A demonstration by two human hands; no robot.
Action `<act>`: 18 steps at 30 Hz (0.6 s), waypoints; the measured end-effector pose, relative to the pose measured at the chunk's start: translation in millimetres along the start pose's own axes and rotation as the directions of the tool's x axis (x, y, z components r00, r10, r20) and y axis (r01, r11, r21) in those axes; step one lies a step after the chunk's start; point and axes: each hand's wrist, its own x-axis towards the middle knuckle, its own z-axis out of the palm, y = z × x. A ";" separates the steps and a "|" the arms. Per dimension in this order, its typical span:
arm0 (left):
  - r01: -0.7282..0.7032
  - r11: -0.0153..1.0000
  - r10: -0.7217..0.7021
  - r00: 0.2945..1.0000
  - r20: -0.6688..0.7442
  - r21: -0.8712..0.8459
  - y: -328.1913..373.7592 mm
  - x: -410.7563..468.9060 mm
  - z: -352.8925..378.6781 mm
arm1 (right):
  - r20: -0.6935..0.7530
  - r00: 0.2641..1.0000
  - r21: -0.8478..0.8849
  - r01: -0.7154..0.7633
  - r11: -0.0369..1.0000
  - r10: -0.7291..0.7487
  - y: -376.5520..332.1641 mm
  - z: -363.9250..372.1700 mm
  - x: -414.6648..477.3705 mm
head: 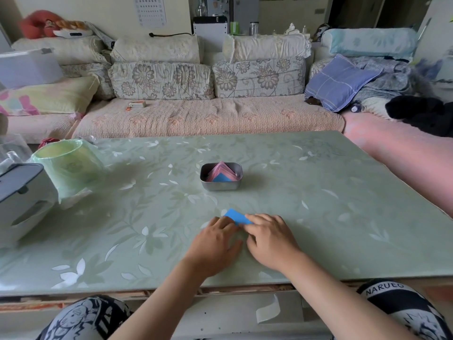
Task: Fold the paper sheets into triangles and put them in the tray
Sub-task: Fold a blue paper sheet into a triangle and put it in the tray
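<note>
A blue paper sheet (pixel 236 216) lies on the green table near the front edge, its near part hidden under my fingers. My left hand (pixel 217 244) rests palm down with its fingertips on the sheet's left side. My right hand (pixel 268 239) lies palm down beside it, fingertips pressing the sheet's right near edge. A small metal tray (pixel 221 186) stands at mid table, beyond the hands, holding several folded pink triangles and one blue triangle (pixel 221 178).
A pale green bin (pixel 69 165) with a plastic liner and a white-grey appliance (pixel 22 200) stand at the table's left. A sofa with cushions runs behind the table. My knees show below the table's front edge.
</note>
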 end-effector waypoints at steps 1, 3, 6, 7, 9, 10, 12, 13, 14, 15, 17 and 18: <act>0.012 0.999 -0.013 1.000 0.027 0.033 0.9 0.8 -0.6 | -0.008 1.000 0.003 -0.013 1.000 0.013 0.7 -0.8 -0.4; 0.023 0.993 -0.030 0.998 0.059 0.115 2.6 2.4 -0.2 | -0.025 0.998 0.008 -0.049 0.999 0.049 3.8 -3.2 -1.4; 0.029 0.984 -0.042 0.997 0.072 0.174 4.3 5.5 0.2 | -0.051 0.993 0.021 -0.108 0.994 0.109 10.8 -7.1 -3.1; 0.034 0.985 -0.047 0.996 0.071 0.172 4.6 6.9 -0.2 | -0.060 0.990 0.030 -0.126 0.992 0.128 13.0 -8.5 -3.9; 0.045 0.987 -0.057 0.996 0.070 0.156 4.1 9.3 -0.4 | -0.077 0.984 0.046 -0.159 0.986 0.162 17.7 -11.1 -6.1; 0.048 0.988 -0.059 0.996 0.068 0.144 3.5 10.7 -0.3 | -0.087 0.980 0.055 -0.173 0.983 0.177 20.4 -12.1 -7.1; 0.054 0.991 -0.062 0.996 0.063 0.120 2.6 13.0 -0.7 | -0.105 0.975 0.067 -0.191 0.979 0.197 24.8 -13.4 -7.8; 0.057 0.992 -0.065 0.996 0.064 0.113 2.1 13.5 -0.8 | -0.110 0.974 0.065 -0.192 0.979 0.198 25.7 -13.1 -7.9; 0.061 0.992 -0.068 0.996 0.066 0.109 0.9 13.7 -0.4 | -0.115 0.973 0.061 -0.192 0.980 0.198 25.9 -12.1 -7.8; 0.063 0.994 -0.070 0.995 0.066 0.094 -0.7 13.9 0.6 | -0.126 0.972 0.062 -0.190 0.980 0.196 25.9 -10.8 -7.5; 0.077 0.997 -0.080 0.994 0.076 0.031 -7.2 17.4 4.9 | -0.152 0.968 0.104 -0.184 0.977 0.198 28.2 -4.9 -1.9; 0.084 0.996 -0.084 0.993 0.080 0.003 -8.7 19.2 4.1 | -0.170 0.965 0.140 -0.179 0.974 0.201 29.3 -5.7 -0.3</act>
